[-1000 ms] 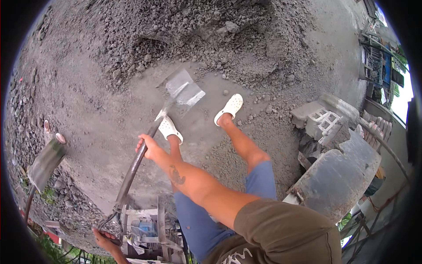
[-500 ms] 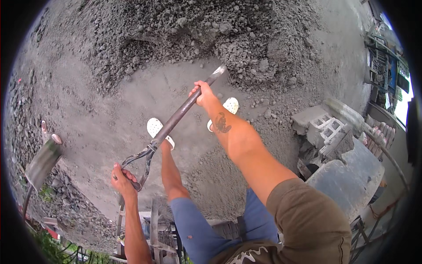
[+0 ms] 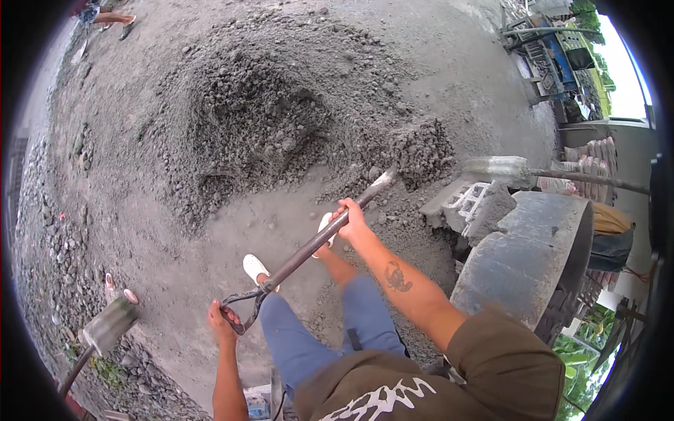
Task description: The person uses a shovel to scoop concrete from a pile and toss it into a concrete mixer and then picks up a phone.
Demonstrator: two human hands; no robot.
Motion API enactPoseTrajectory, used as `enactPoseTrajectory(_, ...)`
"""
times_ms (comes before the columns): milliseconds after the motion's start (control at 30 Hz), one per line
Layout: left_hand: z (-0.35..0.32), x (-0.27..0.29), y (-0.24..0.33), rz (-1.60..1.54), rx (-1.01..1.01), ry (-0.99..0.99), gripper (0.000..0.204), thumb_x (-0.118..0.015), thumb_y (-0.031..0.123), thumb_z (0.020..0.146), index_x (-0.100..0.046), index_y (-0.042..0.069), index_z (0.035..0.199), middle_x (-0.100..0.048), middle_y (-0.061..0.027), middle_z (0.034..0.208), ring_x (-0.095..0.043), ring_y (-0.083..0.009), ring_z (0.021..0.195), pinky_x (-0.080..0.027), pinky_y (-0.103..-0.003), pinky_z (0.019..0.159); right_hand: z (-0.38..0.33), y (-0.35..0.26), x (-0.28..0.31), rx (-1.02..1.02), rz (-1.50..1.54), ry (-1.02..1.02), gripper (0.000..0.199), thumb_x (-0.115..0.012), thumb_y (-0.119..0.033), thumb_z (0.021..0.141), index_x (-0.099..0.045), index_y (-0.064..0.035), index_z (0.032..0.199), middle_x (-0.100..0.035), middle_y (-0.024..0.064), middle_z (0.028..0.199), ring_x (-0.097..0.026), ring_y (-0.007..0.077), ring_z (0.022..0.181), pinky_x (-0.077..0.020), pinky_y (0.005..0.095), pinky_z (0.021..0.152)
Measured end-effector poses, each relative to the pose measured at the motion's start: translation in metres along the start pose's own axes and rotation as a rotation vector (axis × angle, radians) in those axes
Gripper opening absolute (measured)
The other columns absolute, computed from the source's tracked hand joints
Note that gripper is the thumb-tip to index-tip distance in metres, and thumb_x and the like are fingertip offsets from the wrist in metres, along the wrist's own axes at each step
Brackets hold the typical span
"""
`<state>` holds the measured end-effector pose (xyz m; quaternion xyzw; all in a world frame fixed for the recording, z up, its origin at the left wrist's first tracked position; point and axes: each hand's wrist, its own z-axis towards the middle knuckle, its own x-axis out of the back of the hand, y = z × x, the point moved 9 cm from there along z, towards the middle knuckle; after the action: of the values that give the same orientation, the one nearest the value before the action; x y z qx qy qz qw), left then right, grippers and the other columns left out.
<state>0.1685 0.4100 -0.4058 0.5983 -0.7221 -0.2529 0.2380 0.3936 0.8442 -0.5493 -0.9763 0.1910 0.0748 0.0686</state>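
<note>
A long-handled shovel [image 3: 302, 254] slants across the front of me, from lower left to upper right. My left hand [image 3: 223, 321] is closed round its split grip at the near end. Farther up the shaft, my right hand [image 3: 351, 221] wraps it near the pale lower end. The blade is hidden under a clump of damp grey sand and gravel mix [image 3: 421, 151]. To the left of that clump spreads the large grey pile [image 3: 274, 119], with a hollow dug into its near side. My white clogs [image 3: 255, 268] stand on the ground under the shaft.
At right are broken hollow blocks [image 3: 467, 203], a curved metal sheet [image 3: 523, 242] and stacked sacks [image 3: 597, 158]. A grey cylinder on a rod [image 3: 112, 326] and pink slippers [image 3: 130, 296] lie left, beside loose stones. Another person's legs [image 3: 112, 17] show at the far left.
My view has tilted up and shows more ground beyond the pile. The shovel's far end has moved right, toward the blocks, with grey mix over its blade. Both hands keep their hold.
</note>
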Motion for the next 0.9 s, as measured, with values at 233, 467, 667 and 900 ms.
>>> enactPoseTrajectory(233,-0.066,-0.257,0.029,0.111,-0.271,-0.546,0.029,-0.056,0.031,0.094,-0.054,0.006,0.078,-0.052,-0.003,0.057,-0.051,-0.0128,0.045,-0.041,-0.028,0.043,-0.314,-0.279,0.093,0.635,0.237,-0.217,0.024,-0.066,-0.012,0.081,-0.047,-0.0127,0.067,-0.049,0.0012,0.059,-0.051,0.0185,0.058,-0.0467,0.0423,0.068)
enactPoseTrajectory(467,-0.435,-0.436,0.113,0.005,-1.097,-1.436,0.03,-0.073,0.025,0.082,-0.054,0.007,0.069,-0.048,-0.0055,0.055,-0.051,-0.021,0.046,-0.039,-0.035,0.045,-0.607,-0.409,0.314,1.182,0.448,-0.551,0.021,-0.06,-0.015,0.092,-0.048,-0.0063,0.077,-0.048,0.0011,0.068,-0.05,0.0138,0.063,-0.0478,0.0309,0.065)
enactPoseTrajectory(667,-0.556,-0.347,0.227,-0.266,-1.625,-1.768,0.037,-0.073,0.036,0.081,-0.048,0.012,0.068,-0.043,-0.0019,0.065,-0.05,-0.0195,0.058,-0.037,-0.032,0.054,-0.67,-0.307,0.394,1.231,0.605,-0.815,0.026,-0.057,-0.013,0.095,-0.042,-0.0109,0.073,-0.044,-0.0012,0.065,-0.048,0.0104,0.059,-0.0474,0.0299,0.06)
enactPoseTrajectory(900,-0.337,-0.295,0.227,0.574,-1.041,-1.576,0.057,-0.031,0.057,0.098,-0.058,0.008,0.09,-0.049,-0.016,0.135,-0.035,-0.0348,0.133,-0.025,-0.049,0.109,-0.617,-0.166,0.233,1.21,0.401,-0.882,0.024,-0.055,-0.013,0.096,-0.043,-0.0123,0.074,-0.041,-0.0015,0.064,-0.045,0.011,0.059,-0.044,0.03,0.068)
